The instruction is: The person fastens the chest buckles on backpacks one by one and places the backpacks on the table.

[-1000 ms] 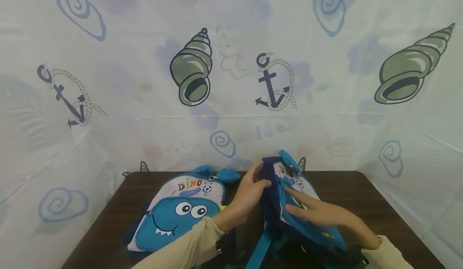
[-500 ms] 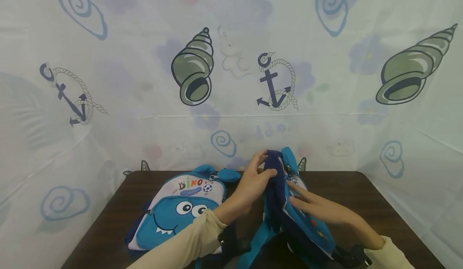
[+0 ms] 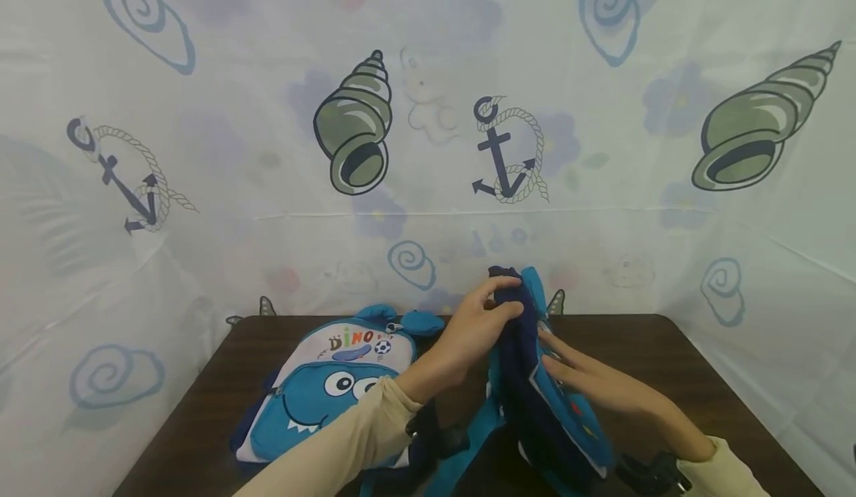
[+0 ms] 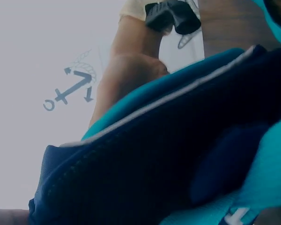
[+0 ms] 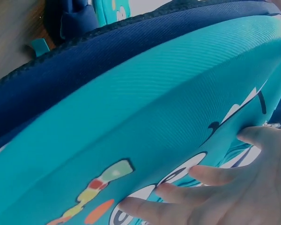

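Turned more edge-on than a second ago, a blue backpack (image 3: pixel 545 400) tilts up over the dark wood-grain table (image 3: pixel 658 348), its navy fabric side (image 3: pixel 521 356) pinched by the left hand (image 3: pixel 473 330) between thumb and fingers. The right hand (image 5: pixel 239 187), fingers spread, rests on the finely ribbed turquoise front (image 5: pixel 154 103). A round-topped dinosaur backpack (image 3: pixel 321 408) lies nearby.

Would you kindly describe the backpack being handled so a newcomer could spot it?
On the dark table, find the face-up backpack. The other blue backpack, to its right, is the one; the left hand and right hand are on it. Unlike its neighbour, it is tipped up.
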Demonstrator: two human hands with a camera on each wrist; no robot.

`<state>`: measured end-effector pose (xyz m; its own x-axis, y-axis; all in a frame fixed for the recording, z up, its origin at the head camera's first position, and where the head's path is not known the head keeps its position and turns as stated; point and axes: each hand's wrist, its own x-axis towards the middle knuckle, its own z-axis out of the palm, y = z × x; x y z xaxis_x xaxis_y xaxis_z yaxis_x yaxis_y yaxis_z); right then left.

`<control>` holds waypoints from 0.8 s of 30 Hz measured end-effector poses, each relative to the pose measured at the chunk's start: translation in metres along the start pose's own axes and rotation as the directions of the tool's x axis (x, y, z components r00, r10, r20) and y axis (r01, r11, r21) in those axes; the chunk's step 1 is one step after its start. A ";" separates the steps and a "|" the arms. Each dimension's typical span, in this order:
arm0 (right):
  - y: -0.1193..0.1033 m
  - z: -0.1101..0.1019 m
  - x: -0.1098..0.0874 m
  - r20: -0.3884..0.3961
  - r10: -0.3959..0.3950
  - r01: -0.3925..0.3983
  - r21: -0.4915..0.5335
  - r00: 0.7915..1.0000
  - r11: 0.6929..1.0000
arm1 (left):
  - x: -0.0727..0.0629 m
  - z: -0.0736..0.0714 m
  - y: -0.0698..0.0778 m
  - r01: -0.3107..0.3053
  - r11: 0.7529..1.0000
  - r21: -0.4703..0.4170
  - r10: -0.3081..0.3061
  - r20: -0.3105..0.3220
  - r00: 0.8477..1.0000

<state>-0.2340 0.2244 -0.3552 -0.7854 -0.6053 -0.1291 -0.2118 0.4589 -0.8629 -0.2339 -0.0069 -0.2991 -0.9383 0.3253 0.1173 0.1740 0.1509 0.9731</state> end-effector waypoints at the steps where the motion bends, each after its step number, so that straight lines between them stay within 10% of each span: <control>1: 0.000 0.000 0.000 0.004 -0.011 0.011 0.008 1.000 1.000 | 0.000 0.000 0.002 -0.006 1.000 0.019 0.006 0.006 1.000; 10: 0.002 0.000 -0.006 -0.036 -0.091 0.093 0.061 0.995 0.994 | 0.001 0.006 0.017 -0.186 0.955 0.229 0.188 0.017 0.982; 24: 0.014 0.005 -0.006 -0.075 -0.209 0.218 0.144 0.975 0.965 | 0.007 0.017 0.017 -0.254 0.877 0.409 0.254 0.054 0.966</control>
<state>-0.2296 0.2311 -0.3688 -0.7652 -0.6372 0.0912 -0.2919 0.2173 -0.9314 -0.2322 0.0136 -0.2852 -0.8456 0.4032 0.3497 0.5127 0.4312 0.7424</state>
